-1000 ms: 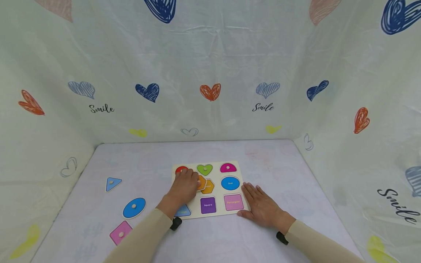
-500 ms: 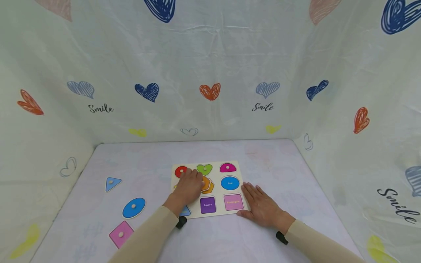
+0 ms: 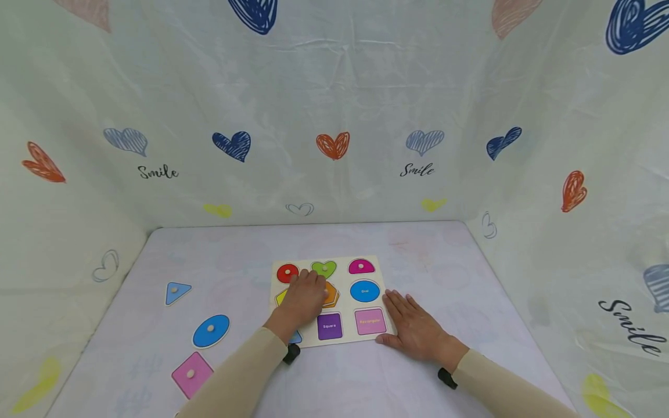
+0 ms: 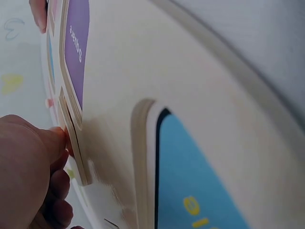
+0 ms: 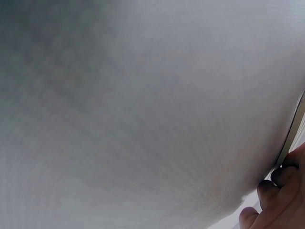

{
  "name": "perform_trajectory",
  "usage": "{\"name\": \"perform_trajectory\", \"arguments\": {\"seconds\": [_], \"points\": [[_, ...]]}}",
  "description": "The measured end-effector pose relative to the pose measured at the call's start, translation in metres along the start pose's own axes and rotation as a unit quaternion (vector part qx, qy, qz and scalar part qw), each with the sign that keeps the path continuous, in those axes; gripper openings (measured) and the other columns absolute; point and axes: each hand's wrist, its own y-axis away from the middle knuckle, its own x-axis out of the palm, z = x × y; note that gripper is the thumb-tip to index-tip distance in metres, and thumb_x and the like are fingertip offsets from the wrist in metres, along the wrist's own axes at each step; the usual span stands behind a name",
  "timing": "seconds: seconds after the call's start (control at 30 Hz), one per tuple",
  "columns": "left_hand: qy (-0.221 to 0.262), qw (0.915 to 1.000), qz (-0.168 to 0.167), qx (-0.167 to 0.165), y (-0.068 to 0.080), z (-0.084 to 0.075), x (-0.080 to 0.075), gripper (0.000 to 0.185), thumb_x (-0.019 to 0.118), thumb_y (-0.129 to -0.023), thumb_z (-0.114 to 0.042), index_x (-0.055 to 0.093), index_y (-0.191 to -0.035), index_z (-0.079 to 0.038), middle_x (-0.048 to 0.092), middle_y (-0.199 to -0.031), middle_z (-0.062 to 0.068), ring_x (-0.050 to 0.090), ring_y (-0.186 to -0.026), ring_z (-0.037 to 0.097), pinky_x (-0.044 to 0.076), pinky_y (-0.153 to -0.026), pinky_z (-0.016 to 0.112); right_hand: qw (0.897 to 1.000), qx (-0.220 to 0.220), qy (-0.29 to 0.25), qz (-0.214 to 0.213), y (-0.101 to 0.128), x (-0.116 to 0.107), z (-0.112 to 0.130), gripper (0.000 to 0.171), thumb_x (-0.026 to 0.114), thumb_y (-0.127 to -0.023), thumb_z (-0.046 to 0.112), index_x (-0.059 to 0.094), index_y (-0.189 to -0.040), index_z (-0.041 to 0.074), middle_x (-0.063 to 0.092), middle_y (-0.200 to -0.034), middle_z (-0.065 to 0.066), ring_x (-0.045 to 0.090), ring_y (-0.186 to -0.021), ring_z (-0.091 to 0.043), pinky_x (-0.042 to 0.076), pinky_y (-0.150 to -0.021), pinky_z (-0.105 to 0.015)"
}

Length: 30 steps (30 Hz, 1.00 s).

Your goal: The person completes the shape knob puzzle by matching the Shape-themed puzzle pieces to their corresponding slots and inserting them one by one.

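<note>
A wooden shape puzzle board (image 3: 345, 279) lies on the table. My left hand (image 3: 308, 293) is curled over the orange hexagon piece (image 3: 331, 295) at the board's middle, covering most of it. In the left wrist view my fingers (image 4: 45, 157) touch that piece's raised wooden edge (image 4: 76, 143), next to the purple square slot (image 4: 78, 38). My right hand (image 3: 410, 322) lies flat on the table with its fingers against the board's right edge. The right wrist view shows only fingertips (image 5: 281, 188) at that edge (image 5: 293, 129).
A red circle (image 3: 287, 272), a green heart (image 3: 323, 268) and a magenta half-round (image 3: 361, 266) sit in the board's top row. Loose on the left lie a blue triangle (image 3: 176, 291), a blue oval (image 3: 211, 331) and a pink square (image 3: 190, 374). Heart-printed cloth walls surround the table.
My left hand has slid right across the board with the orange hexagon, which now sits squarely over the middle slot. The right hand has stayed put.
</note>
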Motion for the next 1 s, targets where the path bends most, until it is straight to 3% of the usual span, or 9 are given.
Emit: {"name": "perform_trajectory", "arguments": {"seconds": [0.37,1.0], "points": [[0.004,1.0000,0.005,-0.003,0.0005,-0.0026,0.0016,0.044,0.069,-0.103,-0.036,0.063,-0.132,-0.004,0.063,-0.118,0.010,0.053,-0.114,0.028,0.047,-0.099,0.046,1.000,0.000,-0.003,0.002,-0.0001,0.0002,0.0005,0.104,0.041,-0.099,0.078,0.022,-0.167,0.002,0.024,-0.174,-0.015,0.024,-0.162,-0.034,0.020,-0.130,-0.052],[-0.004,1.0000,0.000,0.006,0.0047,-0.0058,-0.0004,0.043,0.069,-0.103,-0.036,0.064,-0.132,-0.005,0.063,-0.114,0.009,0.052,-0.111,0.026,0.046,-0.093,0.042,1.000,-0.007,0.006,-0.006,-0.0001,-0.0010,-0.0001,0.101,0.045,-0.100,0.075,0.026,-0.165,0.000,0.029,-0.172,-0.017,0.028,-0.160,-0.035,0.023,-0.129,-0.053]]}}
